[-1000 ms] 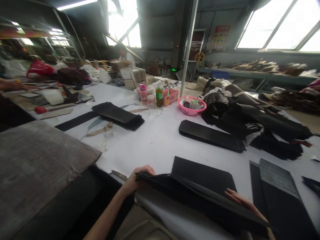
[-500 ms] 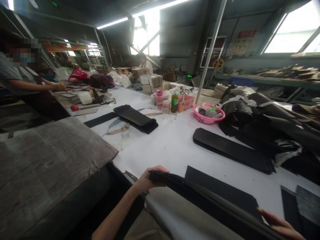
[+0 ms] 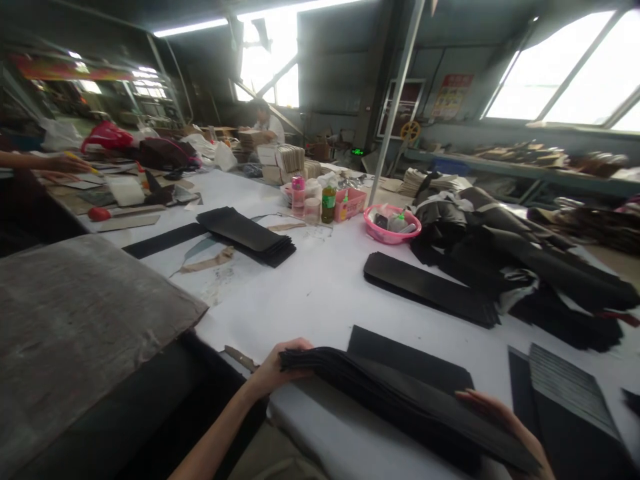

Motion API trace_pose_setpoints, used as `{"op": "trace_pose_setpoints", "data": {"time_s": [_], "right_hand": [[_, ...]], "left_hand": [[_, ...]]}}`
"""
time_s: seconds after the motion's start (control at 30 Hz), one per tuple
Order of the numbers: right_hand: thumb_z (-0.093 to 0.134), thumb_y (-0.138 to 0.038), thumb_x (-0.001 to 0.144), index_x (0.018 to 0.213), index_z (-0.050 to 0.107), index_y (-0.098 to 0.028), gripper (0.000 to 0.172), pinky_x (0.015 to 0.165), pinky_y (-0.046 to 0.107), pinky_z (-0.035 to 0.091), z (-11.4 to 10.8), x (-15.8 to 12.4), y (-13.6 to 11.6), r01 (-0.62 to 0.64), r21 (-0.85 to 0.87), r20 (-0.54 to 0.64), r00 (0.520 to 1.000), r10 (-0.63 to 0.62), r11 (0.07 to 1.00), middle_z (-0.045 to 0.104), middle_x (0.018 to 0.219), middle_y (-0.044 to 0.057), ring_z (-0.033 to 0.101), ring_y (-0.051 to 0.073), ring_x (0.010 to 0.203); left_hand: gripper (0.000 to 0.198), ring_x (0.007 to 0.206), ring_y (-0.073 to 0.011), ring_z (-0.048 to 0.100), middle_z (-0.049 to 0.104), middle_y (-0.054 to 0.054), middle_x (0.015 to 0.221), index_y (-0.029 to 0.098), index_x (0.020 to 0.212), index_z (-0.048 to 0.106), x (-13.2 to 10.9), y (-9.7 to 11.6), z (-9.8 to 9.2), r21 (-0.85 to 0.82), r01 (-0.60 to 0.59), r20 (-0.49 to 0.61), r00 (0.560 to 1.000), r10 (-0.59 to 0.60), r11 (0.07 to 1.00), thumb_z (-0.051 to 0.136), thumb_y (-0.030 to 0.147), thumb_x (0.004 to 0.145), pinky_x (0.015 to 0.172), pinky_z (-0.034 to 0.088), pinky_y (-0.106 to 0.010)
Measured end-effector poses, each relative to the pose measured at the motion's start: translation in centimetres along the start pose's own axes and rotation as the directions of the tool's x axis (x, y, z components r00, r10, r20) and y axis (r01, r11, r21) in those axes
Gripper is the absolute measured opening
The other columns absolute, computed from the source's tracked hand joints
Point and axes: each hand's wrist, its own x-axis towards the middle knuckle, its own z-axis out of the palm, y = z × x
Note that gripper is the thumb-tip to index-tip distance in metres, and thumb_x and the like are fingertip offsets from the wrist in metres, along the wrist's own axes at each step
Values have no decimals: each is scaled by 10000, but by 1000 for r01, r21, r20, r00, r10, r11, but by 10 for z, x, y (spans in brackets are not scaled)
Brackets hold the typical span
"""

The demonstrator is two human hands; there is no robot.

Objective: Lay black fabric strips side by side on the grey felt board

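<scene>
Near side of worktop (image 3: pixel 320 307) | black sheet stack (image 3: pixel 380 392) held there, long axis left-to-right, slanting down rightward in view | sits between left hand (image 3: pixel 275 367), gripping its left end, and right hand (image 3: pixel 515 427), curled round right end | black panel (image 3: pixel 400 355) flat on worktop just beyond stack

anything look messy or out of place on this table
Yes: dark smudges mark the white tabletop beside a stray beige scrap. The black sheets between the left hand and right hand also bow, their edges spread unevenly.
</scene>
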Motion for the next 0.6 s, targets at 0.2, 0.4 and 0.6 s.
{"op": "trace_pose_setpoints", "data": {"time_s": [0.2,0.4,0.6], "right_hand": [[771,-394,689,754,701,-222,197,775,349,549,16,-12,-40,-46,70,4,999,45,997,724,870,37,679,263,851],[848,-361,601,956,724,-226,400,985,443,471,23,-12,-53,-72,126,-17,997,75,989,709,1123,63,611,308,1102],[853,-385,588,865,740,-191,357,806,420,560,31,-18,-39,-221,146,-119,964,239,964,749,835,39,680,271,830]], "left_hand": [[161,908,-232,598,669,-55,938,173,925,668,1,7,1,38,13,45,999,-15,999,693,283,810,814,465,-325],[124,923,-251,605,673,-64,933,170,834,670,4,2,-3,22,34,81,996,-36,999,686,290,807,822,477,-320],[112,845,-220,618,670,-28,846,197,840,697,6,-7,-5,50,4,-73,997,0,999,736,263,758,755,506,-266]]}}
